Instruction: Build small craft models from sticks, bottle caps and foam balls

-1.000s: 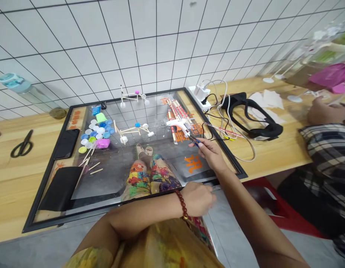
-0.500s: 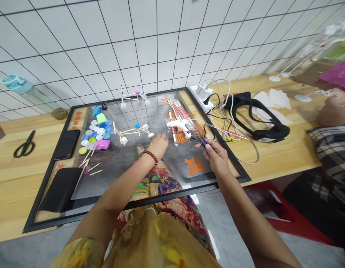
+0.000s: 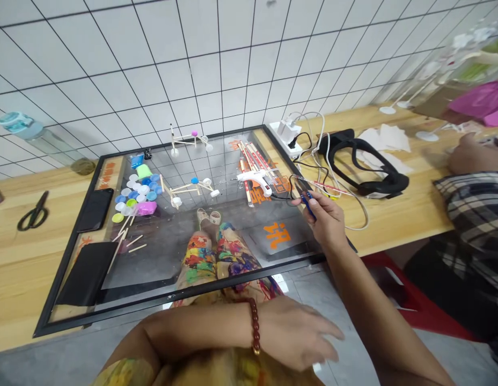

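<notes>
Work with bare hands at a pale, wood-grained counter (image 3: 15, 268). The right hand (image 3: 328, 217) keeps a closed grip on a slim tool with glossy blue handles (image 3: 308, 206), located above the right side of a reflective, black-framed panel (image 3: 192, 291); the tool's working end is too indistinct to make out. The left hand (image 3: 297, 332), slightly blurred, lies across the torso beyond the panel's near edge, its grip open and fingers loosely spread; round, dark-red beads form a bracelet (image 3: 255, 327) at the wrist. Left of the tool lies a smooth white glue gun (image 3: 255, 178) with a curved handle and black cord, resting over slender sticks in red-marked wrapping (image 3: 253, 155). Near the panel's middle stands an angular frame of thin wooden sticks (image 3: 187, 189) with white, disc-like caps and one blue piece. Farther left, shallow round plastic caps (image 3: 144, 189) cluster beside a shiny magenta packet (image 3: 146, 208).
</notes>
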`<state>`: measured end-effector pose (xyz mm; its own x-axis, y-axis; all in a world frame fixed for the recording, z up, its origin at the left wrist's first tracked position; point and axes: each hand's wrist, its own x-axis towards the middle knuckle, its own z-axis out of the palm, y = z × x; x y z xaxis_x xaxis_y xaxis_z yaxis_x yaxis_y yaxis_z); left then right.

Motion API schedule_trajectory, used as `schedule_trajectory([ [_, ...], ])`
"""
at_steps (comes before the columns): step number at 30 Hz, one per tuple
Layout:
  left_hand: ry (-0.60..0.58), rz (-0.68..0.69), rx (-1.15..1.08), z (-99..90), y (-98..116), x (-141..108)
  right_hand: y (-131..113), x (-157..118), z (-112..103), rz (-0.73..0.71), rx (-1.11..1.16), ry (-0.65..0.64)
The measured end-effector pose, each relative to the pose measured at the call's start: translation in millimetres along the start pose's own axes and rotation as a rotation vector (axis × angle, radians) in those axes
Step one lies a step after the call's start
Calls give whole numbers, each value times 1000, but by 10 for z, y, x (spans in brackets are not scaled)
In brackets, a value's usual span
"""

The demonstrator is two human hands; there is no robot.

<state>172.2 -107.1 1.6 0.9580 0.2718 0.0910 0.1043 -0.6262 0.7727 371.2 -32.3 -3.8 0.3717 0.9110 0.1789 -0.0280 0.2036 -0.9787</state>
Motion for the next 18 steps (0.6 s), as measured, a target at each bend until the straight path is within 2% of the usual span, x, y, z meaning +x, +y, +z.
schedule_trajectory([
  [2,56,38,-17,-130,-9,-103,-107,-62,75,32,20,-86],
  [3,198,19,-46,-260,-61,-140,-155,-98,144,53,44,-120],
  [6,732,-231,-187,-726,-295,-159,-270,-192,433,112,113,-214],
  [7,836,-286,-292,-850,-362,-135,-300,-209,538,122,123,-243],
  [8,839,-308,-435,-933,-409,-100,-330,-217,637,128,123,-267],
  [10,711,-310,-713,-949,-433,-4,-398,-199,794,127,99,-310],
  [12,496,-355,-873,-761,-373,94,-493,-136,865,98,74,-343],
  [13,439,-405,-862,-604,-322,135,-557,-89,859,69,72,-347],
  [14,476,-451,-783,-417,-265,167,-635,-36,824,30,79,-335],
  [15,450,-467,-698,-212,-206,191,-729,22,762,-17,92,-302],
  [16,349,-452,-626,-1,-148,208,-836,80,676,-67,105,-254],
  [18,10,-327,-420,390,-46,229,-1083,183,454,-187,90,-140],
])
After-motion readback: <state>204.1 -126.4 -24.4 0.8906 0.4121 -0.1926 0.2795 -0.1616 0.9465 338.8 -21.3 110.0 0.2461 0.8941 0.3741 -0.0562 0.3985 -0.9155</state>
